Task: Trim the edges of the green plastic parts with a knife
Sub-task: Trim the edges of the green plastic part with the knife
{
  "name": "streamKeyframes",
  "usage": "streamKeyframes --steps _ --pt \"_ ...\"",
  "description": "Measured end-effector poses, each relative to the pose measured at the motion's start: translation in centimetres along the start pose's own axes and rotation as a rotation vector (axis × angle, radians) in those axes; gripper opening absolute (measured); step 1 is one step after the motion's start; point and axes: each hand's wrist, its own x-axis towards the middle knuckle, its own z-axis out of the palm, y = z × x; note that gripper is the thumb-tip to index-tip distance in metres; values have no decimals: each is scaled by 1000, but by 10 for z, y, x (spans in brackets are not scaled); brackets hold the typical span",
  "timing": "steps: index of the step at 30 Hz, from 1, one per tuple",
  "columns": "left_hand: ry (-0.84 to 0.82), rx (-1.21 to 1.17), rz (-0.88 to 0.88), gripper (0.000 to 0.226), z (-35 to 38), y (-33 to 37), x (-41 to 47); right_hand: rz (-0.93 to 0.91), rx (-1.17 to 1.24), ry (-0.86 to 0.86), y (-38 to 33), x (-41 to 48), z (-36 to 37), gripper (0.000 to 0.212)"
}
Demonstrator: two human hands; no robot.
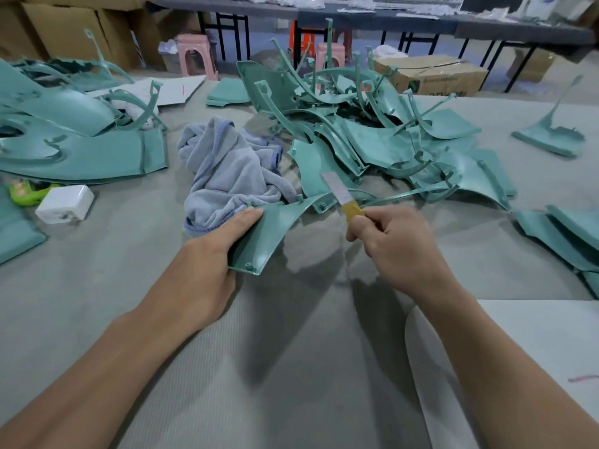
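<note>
My left hand [207, 264] grips a curved green plastic part [272, 228] by its near left edge, holding it tilted above the grey mat. My right hand [392, 241] is closed around the yellow handle of a knife [340, 192], whose pale blade points up and away to the left. The blade stands just right of the held part's far tip; whether it touches is unclear. A thin green strip [408, 193] runs rightward from that tip. A big heap of green parts [372, 134] lies beyond both hands.
A crumpled light blue towel [227, 170] lies behind my left hand. More green parts are stacked at left [77, 147] and right [564, 234]. A white adapter [64, 204] sits at left. Cardboard box [431, 74], pink stools [196, 55] and dark tables stand behind.
</note>
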Motion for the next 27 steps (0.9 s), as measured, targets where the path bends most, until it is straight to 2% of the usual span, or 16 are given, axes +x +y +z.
streamKeyframes --steps 4,5,7,9,10,12,13,15,17,18,20,22,24,25,27 --pt "-12 12 -26 77 -1 1 0 303 -285 133 21 7 -16 41" --pt "-9 5 -42 77 -1 1 0 303 -282 176 23 6 -19 40" --pt "-5 7 -67 78 -1 0 0 137 -131 196 13 1 -16 35" --pt "-6 12 -82 80 0 -2 1 -116 28 73 -10 -13 -6 30" --pt "-7 10 -84 80 0 -3 1 -234 53 -12 -21 -20 -1 28" --pt "-14 5 -79 80 1 -3 1 -380 -43 -130 -31 -28 6 27" --pt "-17 1 -74 79 1 -3 0 -385 -94 -155 -29 -28 7 28" --pt "-21 -11 -78 79 0 -3 1 -228 -136 -116 -19 -21 4 30" --pt "-32 -15 -78 79 -1 -3 2 0 -212 28 -7 -12 -3 34" --pt "-42 -12 -72 79 -2 -2 2 47 -234 89 -2 -9 -6 35" --pt "-56 -13 -65 80 -2 -2 2 -33 -145 106 -7 -13 -8 32" --pt "-57 -12 -70 80 -1 -3 2 -269 -49 -48 -24 -27 -5 32" --pt "-54 -10 -90 82 0 -5 2 -417 -94 -216 -38 -38 3 36" --pt "-50 -16 -97 82 0 -5 2 -420 -112 -241 -38 -38 7 37" --pt "-35 -30 -85 78 0 -5 1 -244 -85 -161 -31 -29 7 36"
